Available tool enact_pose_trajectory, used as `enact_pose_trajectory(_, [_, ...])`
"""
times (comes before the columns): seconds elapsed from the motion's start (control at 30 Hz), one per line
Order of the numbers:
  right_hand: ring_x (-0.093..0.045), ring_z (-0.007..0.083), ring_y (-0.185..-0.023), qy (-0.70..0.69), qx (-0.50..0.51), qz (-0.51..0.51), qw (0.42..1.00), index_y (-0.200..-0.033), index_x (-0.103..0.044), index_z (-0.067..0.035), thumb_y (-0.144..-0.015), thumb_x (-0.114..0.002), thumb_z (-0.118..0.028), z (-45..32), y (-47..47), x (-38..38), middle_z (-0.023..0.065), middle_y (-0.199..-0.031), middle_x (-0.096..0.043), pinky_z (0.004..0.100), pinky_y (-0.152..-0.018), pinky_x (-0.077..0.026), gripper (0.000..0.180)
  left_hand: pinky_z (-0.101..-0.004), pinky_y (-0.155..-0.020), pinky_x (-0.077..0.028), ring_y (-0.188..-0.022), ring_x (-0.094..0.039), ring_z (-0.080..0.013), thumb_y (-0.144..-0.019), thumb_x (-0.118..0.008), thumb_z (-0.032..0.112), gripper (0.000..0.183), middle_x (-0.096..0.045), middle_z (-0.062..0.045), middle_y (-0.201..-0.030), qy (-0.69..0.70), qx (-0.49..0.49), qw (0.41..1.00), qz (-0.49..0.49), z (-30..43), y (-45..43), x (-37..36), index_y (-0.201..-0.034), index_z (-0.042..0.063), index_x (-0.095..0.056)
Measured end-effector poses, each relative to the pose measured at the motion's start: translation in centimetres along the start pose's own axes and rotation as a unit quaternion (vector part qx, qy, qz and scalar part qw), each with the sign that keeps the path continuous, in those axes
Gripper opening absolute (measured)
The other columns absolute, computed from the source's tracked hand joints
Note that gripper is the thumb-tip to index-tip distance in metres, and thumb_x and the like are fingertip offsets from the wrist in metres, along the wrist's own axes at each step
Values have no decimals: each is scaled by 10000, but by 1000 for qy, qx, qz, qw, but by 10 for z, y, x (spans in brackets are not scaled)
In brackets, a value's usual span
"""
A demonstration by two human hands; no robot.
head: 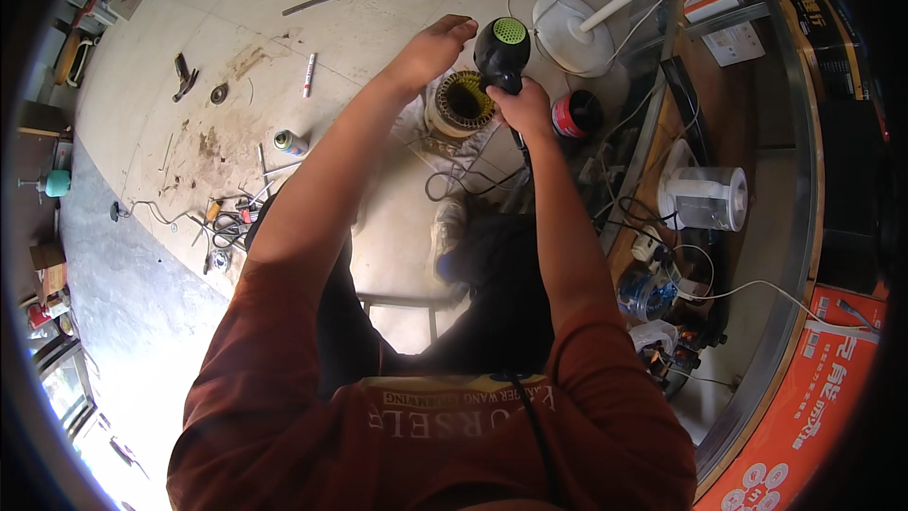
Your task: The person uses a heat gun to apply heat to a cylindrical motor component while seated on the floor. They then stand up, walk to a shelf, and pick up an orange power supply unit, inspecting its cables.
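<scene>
My right hand [523, 106] is closed around the handle of a black hair dryer [498, 57] with a green mesh rear grille. The dryer is just above the rim of a motor stator [443, 113] with yellow-lined windings, which stands on a cloth [464, 156] on the floor. Over the stator's far left side, my left hand [438, 46] is raised near the dryer with nothing visible in it; its palm side is partly hidden. A dark power cord [472, 183] loops on the floor below. Beside my right hand sits a black and red container [576, 115].
A white round stand base [573, 34] is beyond the dryer. Left on the floor lie a spray can [289, 143], a marker [309, 76], a hammer [184, 78] and several hand tools [230, 227]. A glass-sided cabinet with a clear kettle [706, 199] runs along the right.
</scene>
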State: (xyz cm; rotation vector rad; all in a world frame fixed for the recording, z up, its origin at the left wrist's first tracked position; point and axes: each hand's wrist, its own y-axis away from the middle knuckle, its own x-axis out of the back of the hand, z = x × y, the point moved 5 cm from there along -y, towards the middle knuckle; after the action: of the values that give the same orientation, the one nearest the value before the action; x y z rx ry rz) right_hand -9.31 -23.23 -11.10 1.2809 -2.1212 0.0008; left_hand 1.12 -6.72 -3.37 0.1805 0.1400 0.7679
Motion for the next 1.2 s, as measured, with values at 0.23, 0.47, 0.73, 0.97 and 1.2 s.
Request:
enact_pose_trajectory(0.23, [-509, 118, -426, -113, -36, -78, 990, -783, -564, -10, -802, -684, -179, -8, 9, -20, 40, -620, -570, 262, -405, -423, 208, -364, -992, -331, -1184, -463, -245, -885, -440, 519, 645, -488, -140, -1291, -16, -1, 1000, 4, 1, 0, -1, -1321, 47, -397])
enact_pose_trajectory(0.47, [-585, 155, -460, -6, 22, 27, 999, -828, -576, -1, -770, -697, -199, -12, 6, -3, 62, -620, -604, 280, -430, -466, 239, -389, -1021, -307, -1227, -433, -274, -865, -405, 613, 761, -464, -173, -1315, -23, 13, 1000, 3, 3, 3, 2, -1341, 21, -364])
enact_pose_trajectory(0.73, [-525, 115, -434, -87, -14, -82, 993, -856, -588, -11, -802, -680, -163, -12, 16, -18, 41, -614, -577, 263, -397, -417, 185, -359, -1011, -315, -1209, -450, -265, -879, -386, 611, 734, -519, -174, -1245, -31, -23, 999, 15, -8, -5, 5, -1289, 3, -420])
enact_pose_trajectory(0.97, [-601, 180, -451, 59, 73, 36, 995, -835, -615, -29, -744, -705, -218, -12, 8, 8, 69, -578, -603, 310, -444, -466, 228, -327, -1015, -329, -1183, -480, -258, -915, -410, 532, 655, -536, -188, -1222, 15, -19, 999, 36, -11, -13, 3, -1252, -29, -447])
enact_pose_trajectory(1.2, [-582, 164, -435, -59, 17, -39, 997, -784, -588, 11, -749, -714, -206, -14, 20, -7, 62, -591, -595, 299, -416, -461, 253, -327, -1027, -318, -1206, -462, -263, -918, -421, 513, 704, -512, -210, -1253, 27, -10, 999, 20, -11, -12, 7, -1311, -67, -357])
